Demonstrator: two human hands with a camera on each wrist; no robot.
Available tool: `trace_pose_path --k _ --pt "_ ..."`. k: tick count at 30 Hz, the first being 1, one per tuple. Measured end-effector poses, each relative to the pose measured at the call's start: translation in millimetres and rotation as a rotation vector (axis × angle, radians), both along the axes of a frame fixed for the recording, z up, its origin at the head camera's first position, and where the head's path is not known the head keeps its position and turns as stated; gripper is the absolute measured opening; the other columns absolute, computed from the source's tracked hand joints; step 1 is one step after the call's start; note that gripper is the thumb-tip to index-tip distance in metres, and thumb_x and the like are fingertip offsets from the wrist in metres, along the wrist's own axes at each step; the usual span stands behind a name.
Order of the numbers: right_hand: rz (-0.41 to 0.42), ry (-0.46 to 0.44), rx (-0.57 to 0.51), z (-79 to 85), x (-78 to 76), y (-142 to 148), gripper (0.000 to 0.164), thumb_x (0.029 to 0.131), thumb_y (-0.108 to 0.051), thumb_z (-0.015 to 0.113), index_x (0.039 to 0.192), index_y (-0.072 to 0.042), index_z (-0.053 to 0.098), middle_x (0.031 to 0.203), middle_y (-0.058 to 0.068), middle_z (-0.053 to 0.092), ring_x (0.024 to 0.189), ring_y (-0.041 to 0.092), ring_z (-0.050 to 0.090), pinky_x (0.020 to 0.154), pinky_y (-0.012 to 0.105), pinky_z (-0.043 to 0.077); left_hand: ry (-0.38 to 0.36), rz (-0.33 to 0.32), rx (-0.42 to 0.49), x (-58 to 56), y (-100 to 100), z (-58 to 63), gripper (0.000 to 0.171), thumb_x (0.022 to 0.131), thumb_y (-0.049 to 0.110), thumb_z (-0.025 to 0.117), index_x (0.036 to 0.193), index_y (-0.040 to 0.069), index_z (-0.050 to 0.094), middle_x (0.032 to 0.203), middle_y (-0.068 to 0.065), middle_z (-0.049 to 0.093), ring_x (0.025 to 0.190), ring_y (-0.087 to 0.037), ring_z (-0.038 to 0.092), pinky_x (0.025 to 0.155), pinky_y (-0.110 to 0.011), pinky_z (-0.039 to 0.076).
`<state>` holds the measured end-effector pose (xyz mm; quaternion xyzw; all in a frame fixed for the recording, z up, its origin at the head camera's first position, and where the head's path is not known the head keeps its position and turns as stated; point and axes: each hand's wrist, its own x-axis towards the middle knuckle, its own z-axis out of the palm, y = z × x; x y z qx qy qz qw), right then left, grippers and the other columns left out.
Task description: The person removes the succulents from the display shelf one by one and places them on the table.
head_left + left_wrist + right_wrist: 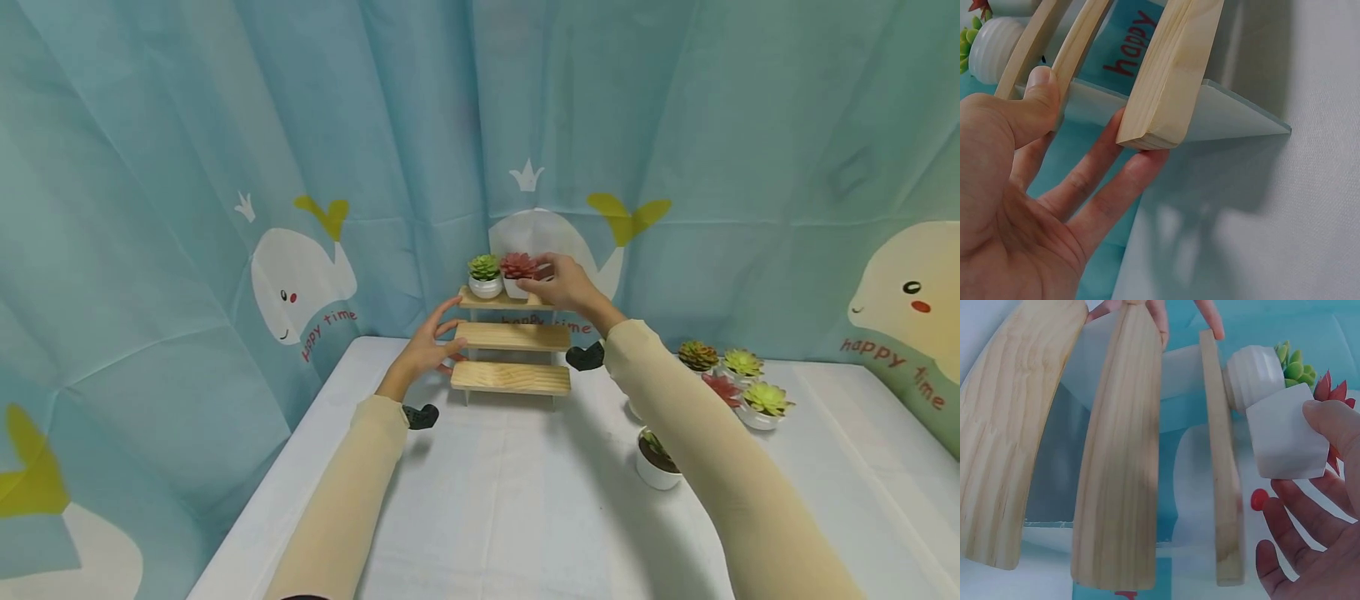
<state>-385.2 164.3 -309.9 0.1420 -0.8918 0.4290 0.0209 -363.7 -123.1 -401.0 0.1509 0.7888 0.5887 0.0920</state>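
Note:
A three-tier wooden display stand (513, 337) with pale side supports stands at the table's back. My left hand (426, 350) is at its left end, fingers spread and mostly straight. In the left wrist view the thumb lies on the middle shelf's end (1075, 59) and two fingertips touch the lowest shelf (1169, 81). My right hand (564, 285) pinches a red succulent in a white angular pot (1288, 434). That pot is tilted, close over the top shelf (1221, 462), beside a green succulent in a round ribbed white pot (485, 277).
Several potted succulents, including a yellow-green one (765, 402) and a brownish one (697, 357), stand on the table at right. Another white pot (657, 468) is partly hidden by my right sleeve. A blue whale-print curtain (420, 167) hangs behind the stand.

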Motion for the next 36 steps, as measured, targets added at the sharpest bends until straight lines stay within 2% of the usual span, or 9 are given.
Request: trace_pose_path --k 11,20,28,32,36 --pt "0.024 0.051 -0.009 10.5 2.8 4.8 0.056 0.096 -0.034 0.075 0.138 -0.001 0.057 0.127 0.020 0.065 0.117 0.034 0.061 0.096 0.050 0.053 -0.001 -0.003 0.001 -0.2 -0.8 -0.2 0.078 0.102 0.014 0.066 0.160 0.049 0.026 0.166 -0.017 0.028 0.095 -0.044 0.071 0.074 -0.066 0.057" --pt "0.047 0.089 0.009 12.0 9.9 18.7 0.054 0.096 -0.030 0.076 0.136 0.001 0.057 0.127 0.022 0.065 0.118 0.035 0.063 0.096 0.051 0.052 0.017 -0.022 0.004 -2.1 -1.6 -1.3 0.079 0.101 0.016 0.067 0.160 0.048 0.025 0.166 -0.018 0.027 0.096 -0.047 0.070 0.074 -0.066 0.057" --pt "0.073 0.114 0.051 10.1 21.4 34.8 0.056 0.095 -0.030 0.077 0.138 0.000 0.057 0.126 0.022 0.067 0.117 0.035 0.064 0.094 0.051 0.052 0.006 -0.027 0.016 -1.3 -3.9 -1.2 0.080 0.101 0.016 0.067 0.161 0.046 0.024 0.167 -0.019 0.024 0.091 -0.038 0.073 0.075 -0.070 0.055" --pt "0.095 0.127 0.063 9.7 28.4 43.4 0.057 0.096 -0.030 0.076 0.140 0.001 0.056 0.126 0.023 0.067 0.116 0.036 0.065 0.095 0.052 0.052 0.010 -0.023 0.020 -1.2 -4.8 1.0 0.079 0.102 0.015 0.067 0.161 0.047 0.025 0.167 -0.019 0.024 0.097 -0.046 0.070 0.076 -0.069 0.055" --pt "0.118 0.111 0.055 7.2 35.9 52.8 0.057 0.097 -0.028 0.075 0.140 0.002 0.055 0.127 0.023 0.067 0.117 0.036 0.065 0.096 0.052 0.052 0.018 -0.021 0.014 -1.4 -5.2 -0.3 0.080 0.102 0.014 0.067 0.162 0.045 0.024 0.167 -0.020 0.023 0.112 -0.051 0.065 0.075 -0.068 0.056"
